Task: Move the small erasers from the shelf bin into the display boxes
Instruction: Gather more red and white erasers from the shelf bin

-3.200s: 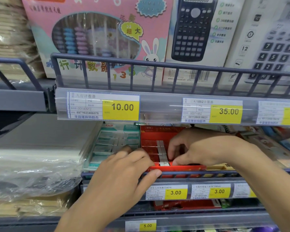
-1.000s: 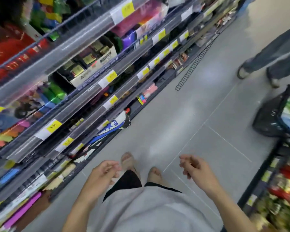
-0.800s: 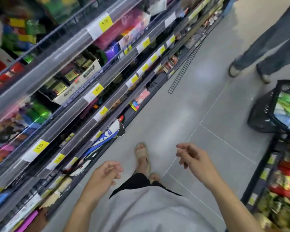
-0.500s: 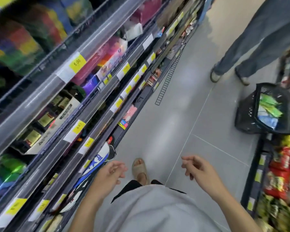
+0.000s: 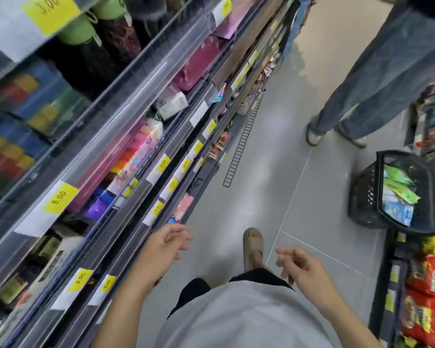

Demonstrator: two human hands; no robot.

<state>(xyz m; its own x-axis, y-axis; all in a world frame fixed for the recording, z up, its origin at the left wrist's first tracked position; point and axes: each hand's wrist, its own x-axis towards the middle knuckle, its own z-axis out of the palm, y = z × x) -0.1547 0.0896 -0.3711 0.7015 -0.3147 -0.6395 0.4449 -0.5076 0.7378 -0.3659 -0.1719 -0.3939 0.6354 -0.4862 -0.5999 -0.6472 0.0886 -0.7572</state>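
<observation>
Hanging loose over grey floor [image 5: 261, 146], fingers of left hand [image 5: 161, 249] relaxed, slightly curled, a bit apart, holding nothing. Same for right hand [image 5: 303, 268]: fingers half-curled, spread a little, nothing pinched. Both palms turned inward, forearms reaching forward from a pale grey shirt [image 5: 249, 317], hands well apart with a tan sandal [image 5: 253, 246] on the floor between them. No erasers, shelf bin or display boxes to be made out anywhere; cannot tell where they are. Left side: tilted shelving [image 5: 116, 136] with yellow price tags [image 5: 59, 197], pink and purple packs, green and dark cylinders up top, all blurred. Right side: black basket [image 5: 367, 197] on floor holding green and blue packets, just beside a rack of red snack bags [image 5: 422, 297]. Further up the aisle: another person's legs in blue jeans [image 5: 367, 79], pale shoes on the floor. Black ladder-like strip [image 5: 241, 144] lying on the floor along shelf base.
</observation>
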